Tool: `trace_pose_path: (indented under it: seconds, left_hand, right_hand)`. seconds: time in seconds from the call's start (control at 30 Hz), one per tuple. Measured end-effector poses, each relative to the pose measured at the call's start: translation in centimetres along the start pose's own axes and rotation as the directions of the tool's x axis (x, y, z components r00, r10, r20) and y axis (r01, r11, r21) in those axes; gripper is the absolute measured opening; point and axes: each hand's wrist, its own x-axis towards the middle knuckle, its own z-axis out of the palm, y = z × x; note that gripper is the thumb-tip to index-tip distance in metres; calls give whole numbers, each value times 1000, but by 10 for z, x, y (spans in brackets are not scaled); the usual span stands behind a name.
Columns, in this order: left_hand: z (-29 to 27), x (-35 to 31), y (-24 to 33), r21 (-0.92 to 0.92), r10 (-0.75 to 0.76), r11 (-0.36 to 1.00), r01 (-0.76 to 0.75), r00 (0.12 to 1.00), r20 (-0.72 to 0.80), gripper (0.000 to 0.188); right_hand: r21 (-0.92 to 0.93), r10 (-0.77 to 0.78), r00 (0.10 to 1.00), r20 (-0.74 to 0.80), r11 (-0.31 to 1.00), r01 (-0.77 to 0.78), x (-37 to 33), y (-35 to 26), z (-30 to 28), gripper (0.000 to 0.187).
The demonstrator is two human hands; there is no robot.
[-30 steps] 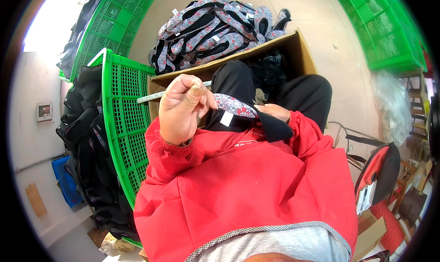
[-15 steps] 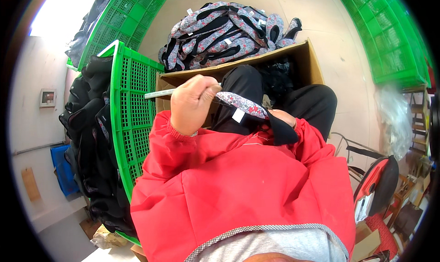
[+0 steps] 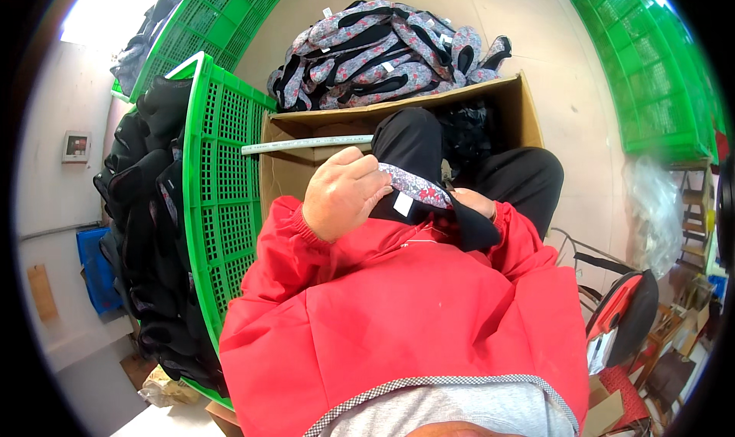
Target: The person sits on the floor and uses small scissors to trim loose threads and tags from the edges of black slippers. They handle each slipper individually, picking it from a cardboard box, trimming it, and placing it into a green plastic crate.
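Note:
A slipper-shaped floral fabric piece (image 3: 417, 186) with a black lining hangs across my lap, a small white tag on its edge. Its left end is pinched between the fingers of my left hand (image 3: 344, 192), thumb pressed against the cloth. My right hand (image 3: 476, 202) grips the other end, where the black part folds down over it and hides most of its fingers. Just beyond my left hand, a pale tube (image 3: 306, 145) with printing lies across the open cardboard box (image 3: 528, 108) between my knees. Black material (image 3: 467, 127) sits in the box.
A heap of similar floral pieces (image 3: 383, 54) lies beyond the box. At my left stands a green plastic crate (image 3: 222, 177) with black pieces (image 3: 145, 230) beside it. More green crates (image 3: 647, 70) are stacked far right. A folding chair (image 3: 628, 314) stands near right.
My left hand has moved down and slightly right, drawing the floral piece's left end lower. More of the tube now shows. The right hand keeps its grip on the piece.

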Motion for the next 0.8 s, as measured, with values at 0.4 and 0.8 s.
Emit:
trace_pose_path:
  seconds: [0.4,0.8]
  left_hand:
    - [30,-3,-34,-232,-86,971,63,992,-91,13]
    - [57,-5,-42,-444,-268,882,160,944,-192,9]
  right_hand:
    - [-718,-696,704,-142,562,410,-20,-46,84,40]
    - [-888,-659,752,-17,355,291,-17,-70,126,43]
